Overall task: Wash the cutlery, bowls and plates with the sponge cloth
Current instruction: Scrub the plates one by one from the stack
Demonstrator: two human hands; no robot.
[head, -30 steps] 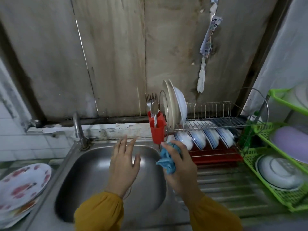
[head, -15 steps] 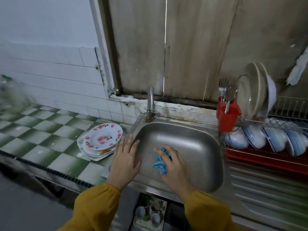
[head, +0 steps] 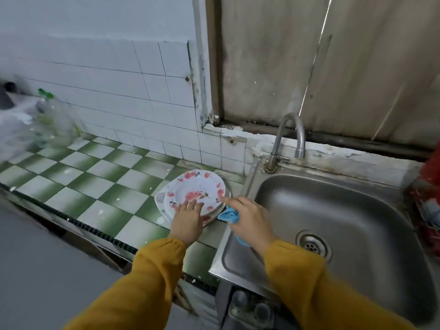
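A stack of white plates with red flower prints lies on the green-and-white tiled counter, just left of the steel sink. The top plate carries food smears. My left hand lies flat with straight fingers on the near edge of the top plate. My right hand grips a blue sponge cloth and its forefinger points at the plate's right rim. Both sleeves are mustard yellow.
A curved metal tap stands behind the sink basin, whose drain is at the near right. A clear bottle with a green cap stands at the far left. A red rack edge shows at the right border.
The view has swung left, away from the dish rack. Both hands have moved from over the sink to the plate stack; the left now rests on the top plate.
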